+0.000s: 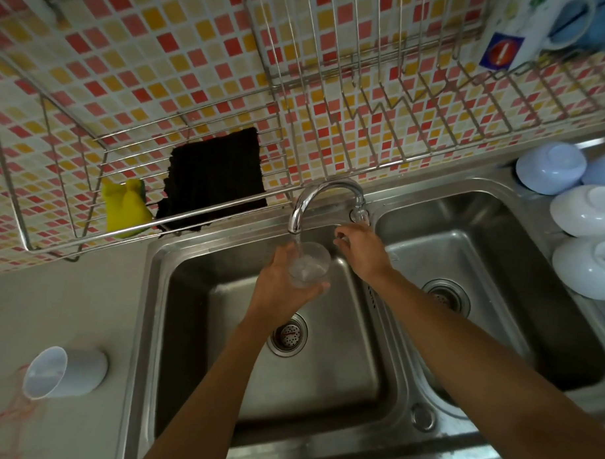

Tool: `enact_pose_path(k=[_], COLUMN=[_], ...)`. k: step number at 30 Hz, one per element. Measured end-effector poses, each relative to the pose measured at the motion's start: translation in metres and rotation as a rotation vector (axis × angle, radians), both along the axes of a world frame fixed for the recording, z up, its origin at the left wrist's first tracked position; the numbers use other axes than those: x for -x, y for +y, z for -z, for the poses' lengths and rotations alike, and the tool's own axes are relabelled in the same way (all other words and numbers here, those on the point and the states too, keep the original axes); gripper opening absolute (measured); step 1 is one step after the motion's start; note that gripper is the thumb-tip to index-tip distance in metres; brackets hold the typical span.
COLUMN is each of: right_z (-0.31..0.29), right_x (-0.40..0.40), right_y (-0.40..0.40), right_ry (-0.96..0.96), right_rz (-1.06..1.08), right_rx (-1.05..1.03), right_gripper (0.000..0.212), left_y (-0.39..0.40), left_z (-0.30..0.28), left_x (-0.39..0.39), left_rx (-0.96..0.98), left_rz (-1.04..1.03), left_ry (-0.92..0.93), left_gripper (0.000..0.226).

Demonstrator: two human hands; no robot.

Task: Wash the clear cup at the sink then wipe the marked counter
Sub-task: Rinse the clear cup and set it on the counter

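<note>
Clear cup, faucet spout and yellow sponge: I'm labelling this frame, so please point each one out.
clear cup (308,265), head view, on its water-filled inside.
faucet spout (325,189), head view, top of the curved neck.
yellow sponge (125,207), head view, middle of its body.

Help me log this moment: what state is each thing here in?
Faucet: running.
Clear cup: upright, filling under the stream.
Left hand: holding the clear cup.
Right hand: at the faucet handle.
White cup: on its side, empty.
Bowls: upside down.
</note>
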State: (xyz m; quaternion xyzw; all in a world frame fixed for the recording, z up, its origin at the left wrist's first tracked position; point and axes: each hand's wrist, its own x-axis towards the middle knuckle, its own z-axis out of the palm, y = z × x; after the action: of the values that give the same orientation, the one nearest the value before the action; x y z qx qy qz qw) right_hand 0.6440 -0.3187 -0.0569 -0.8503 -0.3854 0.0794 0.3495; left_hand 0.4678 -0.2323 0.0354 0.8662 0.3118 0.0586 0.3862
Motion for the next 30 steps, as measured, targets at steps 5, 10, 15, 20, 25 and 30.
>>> enact_pose_path(k=[5, 10, 15, 20, 25, 30], right_z=[-0.009, -0.021, -0.027, -0.036, -0.048, -0.033], right_x=[0.0, -0.008, -0.002, 0.004, 0.025, 0.112], right_y=[-0.007, -0.021, -0.017, -0.014, -0.018, -0.045], right_ry=[0.109, 0.248, 0.284, 0.308, 0.392, 0.392], right_rz=[0.181, 0.242, 0.306, 0.386, 0.503, 0.459], right_rx=[-0.123, -0.258, -0.252, -0.117, -0.178, -0.122], right_gripper=[0.021, 0.012, 0.011, 0.017, 0.026, 0.035], left_y=[0.001, -0.002, -0.007, -0.008, 0.0, 0.012], left_z=[0.004, 0.004, 0.003, 0.006, 0.011, 0.015], left_x=[0.006, 0.011, 0.011, 0.02, 0.053, 0.099], left_rx=[-0.004, 0.016, 0.071, 0.079, 0.027, -0.016], left_rz=[0.008, 0.002, -0.037, -0.05, -0.096, -0.082], left_ry=[-0.033, -0.07, -0.119, -0.172, -0.244, -0.227], left_gripper=[0.08, 0.08, 0.076, 0.077, 0.082, 0.079])
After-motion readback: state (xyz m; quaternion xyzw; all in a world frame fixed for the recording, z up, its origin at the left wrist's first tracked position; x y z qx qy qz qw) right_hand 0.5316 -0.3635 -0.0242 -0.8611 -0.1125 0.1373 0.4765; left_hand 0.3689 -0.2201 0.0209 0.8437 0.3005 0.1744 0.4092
